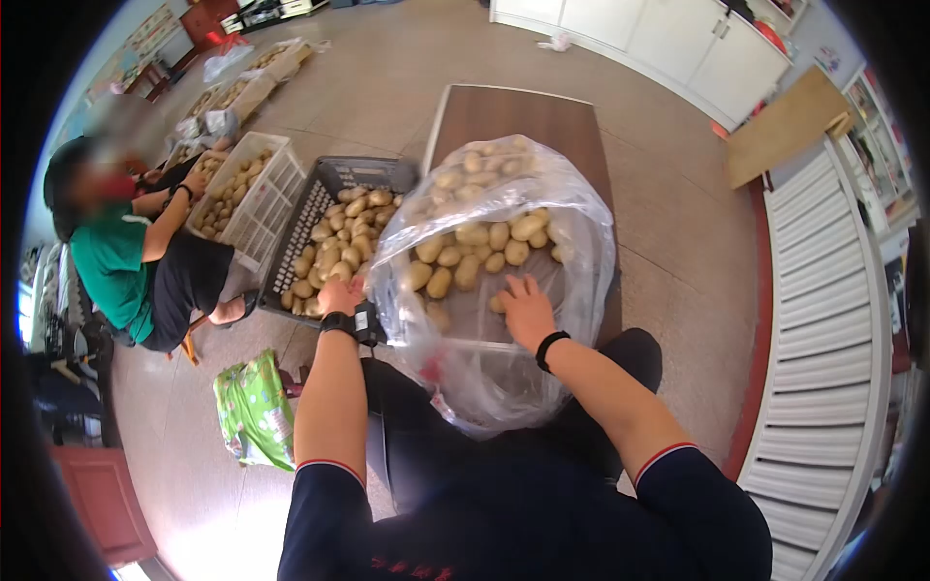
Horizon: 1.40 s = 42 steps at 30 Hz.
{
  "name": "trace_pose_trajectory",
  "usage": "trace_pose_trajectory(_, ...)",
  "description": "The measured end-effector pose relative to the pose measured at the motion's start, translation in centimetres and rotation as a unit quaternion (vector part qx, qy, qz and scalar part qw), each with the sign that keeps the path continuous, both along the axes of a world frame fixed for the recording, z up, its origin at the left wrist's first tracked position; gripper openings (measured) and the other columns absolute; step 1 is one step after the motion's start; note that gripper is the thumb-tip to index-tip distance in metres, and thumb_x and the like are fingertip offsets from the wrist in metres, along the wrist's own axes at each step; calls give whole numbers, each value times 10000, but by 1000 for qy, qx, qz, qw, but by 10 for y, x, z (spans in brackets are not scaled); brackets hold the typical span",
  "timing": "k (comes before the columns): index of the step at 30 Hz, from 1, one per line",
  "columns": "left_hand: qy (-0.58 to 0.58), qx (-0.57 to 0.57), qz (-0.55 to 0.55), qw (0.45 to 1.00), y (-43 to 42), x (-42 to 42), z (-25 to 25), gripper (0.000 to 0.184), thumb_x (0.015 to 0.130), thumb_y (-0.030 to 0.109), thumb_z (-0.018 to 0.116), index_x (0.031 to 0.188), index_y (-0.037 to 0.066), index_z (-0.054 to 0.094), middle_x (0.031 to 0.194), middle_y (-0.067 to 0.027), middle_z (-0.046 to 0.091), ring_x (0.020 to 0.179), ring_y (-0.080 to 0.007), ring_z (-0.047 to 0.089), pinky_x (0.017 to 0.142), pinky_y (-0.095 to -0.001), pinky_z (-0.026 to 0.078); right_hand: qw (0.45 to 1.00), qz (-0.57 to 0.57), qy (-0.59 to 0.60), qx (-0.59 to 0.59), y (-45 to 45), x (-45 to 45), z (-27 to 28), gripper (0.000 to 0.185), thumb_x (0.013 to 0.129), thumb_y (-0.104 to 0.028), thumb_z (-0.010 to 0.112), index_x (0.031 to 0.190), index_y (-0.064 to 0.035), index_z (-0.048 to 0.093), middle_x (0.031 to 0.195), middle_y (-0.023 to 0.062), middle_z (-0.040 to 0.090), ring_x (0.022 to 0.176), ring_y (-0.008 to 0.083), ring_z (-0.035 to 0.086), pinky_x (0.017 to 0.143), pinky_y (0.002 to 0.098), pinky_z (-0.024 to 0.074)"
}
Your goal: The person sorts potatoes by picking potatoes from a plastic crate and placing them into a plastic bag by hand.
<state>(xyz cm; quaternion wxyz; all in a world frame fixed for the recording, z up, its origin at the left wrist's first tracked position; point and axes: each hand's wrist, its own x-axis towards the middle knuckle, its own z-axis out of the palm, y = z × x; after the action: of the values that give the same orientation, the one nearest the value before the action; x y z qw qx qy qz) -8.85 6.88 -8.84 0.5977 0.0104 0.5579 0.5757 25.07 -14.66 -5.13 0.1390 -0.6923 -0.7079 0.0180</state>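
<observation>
My right hand (529, 315) is inside the mouth of a large clear plastic bag (572, 208), its fingers apart. One potato (497, 302) lies against its thumb side, partly hidden by the hand. More potatoes (468, 271) are piled deeper in the bag. The bag lies on a brown board or table top (533, 111), its loose front edge hanging toward my lap. My left hand (341, 294) is at the near right corner of a black plastic crate (281, 254), over the potatoes (339, 237) in it. Its fingers reach forward, slightly apart; the tips are hard to make out.
A person in a green shirt (108, 261) sits at the left, one hand by a white crate (274, 213) of potatoes. More filled containers (257, 92) line up behind. A green bag (254, 412) stands on the floor at my left. A white slatted radiator (814, 329) runs along the right.
</observation>
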Motion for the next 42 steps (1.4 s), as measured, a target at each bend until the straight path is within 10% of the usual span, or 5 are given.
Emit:
trace_pose_trajectory(7,23,4,-37,999,-1,9,9,446,936,122,500,1325,-44,357,1322,-229,424,962,-375,586,792,-479,562,999,25,-37,-1,-6,-5,3,317,815,-110,518,1108,-87,638,1197,92,582,1274,421,401,962,483,411)
trace_pose_trajectory(23,19,69,-153,986,-34,35,65,261,868,197,559,1085,59,513,962,-85,532,776,-265,610,595,-373,530,997,16,77,3,4,-6,22,427,732,-189,663,1144,-107,590,1128,114,600,1228,446,411,1002,517,371)
trace_pose_trajectory(30,64,96,-234,965,-59,52,91,331,889,253,551,1164,69,525,1019,-75,542,768,-230,604,626,-341,508,957,-32,289,-20,12,-25,16,338,899,-261,537,1107,4,554,946,215,616,892,345,609,824,417,477)
trace_pose_trajectory(36,103,92,-288,948,-65,60,100,332,909,263,529,1153,37,532,1010,-101,592,734,-218,613,617,-353,526,834,-56,533,-131,21,-36,43,285,983,-294,489,1006,-22,570,657,15,531,529,95,516,463,255,416)
trace_pose_trajectory(42,116,98,-370,917,-66,70,106,328,912,285,551,1116,29,553,971,-111,603,694,-231,628,574,-348,527,787,-67,592,-163,43,-64,91,308,977,-331,497,1011,-39,588,670,-3,498,527,96,475,506,233,410)
